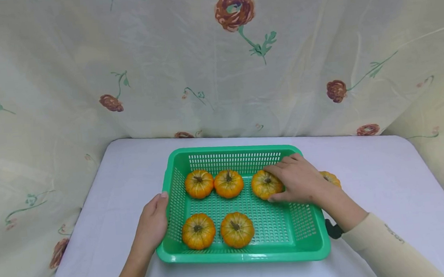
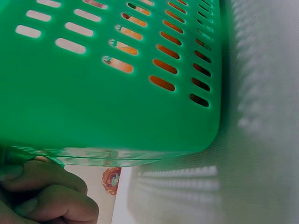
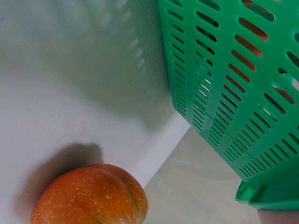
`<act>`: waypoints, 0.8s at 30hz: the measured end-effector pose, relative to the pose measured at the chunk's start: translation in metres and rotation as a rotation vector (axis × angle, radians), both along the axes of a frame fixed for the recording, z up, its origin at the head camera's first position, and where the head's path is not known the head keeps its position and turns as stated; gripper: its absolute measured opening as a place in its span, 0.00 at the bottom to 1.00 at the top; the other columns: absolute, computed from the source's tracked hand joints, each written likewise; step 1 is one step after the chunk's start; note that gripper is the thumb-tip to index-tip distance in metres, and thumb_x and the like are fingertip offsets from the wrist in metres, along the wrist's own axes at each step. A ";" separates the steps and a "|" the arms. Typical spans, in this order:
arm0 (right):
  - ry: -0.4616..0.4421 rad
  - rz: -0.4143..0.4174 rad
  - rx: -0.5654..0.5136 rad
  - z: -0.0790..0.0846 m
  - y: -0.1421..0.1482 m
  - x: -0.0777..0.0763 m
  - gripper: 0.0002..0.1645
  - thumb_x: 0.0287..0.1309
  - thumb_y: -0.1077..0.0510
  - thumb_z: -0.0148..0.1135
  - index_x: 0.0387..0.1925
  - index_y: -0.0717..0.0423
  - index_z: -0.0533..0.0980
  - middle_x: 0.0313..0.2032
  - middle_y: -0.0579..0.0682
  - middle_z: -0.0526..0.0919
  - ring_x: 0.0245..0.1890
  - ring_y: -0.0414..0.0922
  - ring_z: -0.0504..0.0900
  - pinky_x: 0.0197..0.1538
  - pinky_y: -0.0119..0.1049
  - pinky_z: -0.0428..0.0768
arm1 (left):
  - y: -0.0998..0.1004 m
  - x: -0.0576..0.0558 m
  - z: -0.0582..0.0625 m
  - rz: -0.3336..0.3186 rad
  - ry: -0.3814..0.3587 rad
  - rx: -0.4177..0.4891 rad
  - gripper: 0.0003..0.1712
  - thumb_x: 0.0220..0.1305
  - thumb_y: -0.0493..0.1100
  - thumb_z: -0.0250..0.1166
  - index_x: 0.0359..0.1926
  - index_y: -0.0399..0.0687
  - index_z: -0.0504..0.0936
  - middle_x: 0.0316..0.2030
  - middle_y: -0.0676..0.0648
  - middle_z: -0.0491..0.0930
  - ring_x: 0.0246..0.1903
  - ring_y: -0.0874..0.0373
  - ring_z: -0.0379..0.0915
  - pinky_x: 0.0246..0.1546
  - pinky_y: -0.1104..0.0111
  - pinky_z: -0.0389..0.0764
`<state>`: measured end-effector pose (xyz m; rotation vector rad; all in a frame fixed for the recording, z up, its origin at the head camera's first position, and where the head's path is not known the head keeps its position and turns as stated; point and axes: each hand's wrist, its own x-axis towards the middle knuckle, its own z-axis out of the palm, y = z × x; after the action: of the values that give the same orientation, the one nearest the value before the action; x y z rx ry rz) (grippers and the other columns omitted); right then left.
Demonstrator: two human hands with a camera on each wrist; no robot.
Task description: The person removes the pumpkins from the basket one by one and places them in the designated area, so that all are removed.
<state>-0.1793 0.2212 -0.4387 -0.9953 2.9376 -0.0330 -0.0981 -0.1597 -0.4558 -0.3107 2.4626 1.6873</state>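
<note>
A green plastic basket (image 1: 248, 258) with slotted walls stands on the table. On its left side, my left hand (image 1: 154, 221) grips the rim, and curled fingers (image 2: 58, 193) show beneath that rim in the left wrist view. My right hand (image 1: 299, 181) reaches over the right wall and holds a small orange pumpkin (image 1: 263, 186) inside the basket, thumb at the near side and fingers at the far side. Two pumpkins (image 1: 228, 183) sit left of it in the back row. Two more pumpkins (image 1: 237, 230) lie in the front row.
Outside the basket to the right, another pumpkin (image 3: 91, 196) rests on the table, partly hidden by my right hand and forearm in the head view. A white cloth (image 1: 380, 177) covers the table. Behind it hangs a flowered curtain (image 1: 199, 61).
</note>
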 end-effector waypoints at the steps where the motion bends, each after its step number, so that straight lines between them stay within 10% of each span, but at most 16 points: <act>1: 0.002 0.001 -0.002 0.000 0.000 0.000 0.50 0.51 0.29 0.77 0.65 0.57 0.78 0.53 0.53 0.87 0.54 0.54 0.81 0.64 0.56 0.69 | 0.000 0.000 0.000 -0.001 0.000 -0.001 0.31 0.86 0.58 0.40 0.51 0.39 0.80 0.32 0.41 0.80 0.30 0.51 0.78 0.32 0.62 0.82; 24: -0.014 -0.022 -0.058 -0.001 0.000 -0.001 0.50 0.53 0.27 0.74 0.67 0.53 0.77 0.56 0.53 0.86 0.58 0.56 0.80 0.69 0.60 0.66 | 0.000 0.001 0.003 -0.008 0.004 -0.004 0.31 0.86 0.58 0.40 0.53 0.38 0.80 0.34 0.41 0.81 0.31 0.52 0.78 0.33 0.62 0.81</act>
<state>-0.1799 0.2211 -0.4396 -0.9652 2.9513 -0.1265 -0.0970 -0.1594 -0.4524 -0.2974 2.4666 1.6819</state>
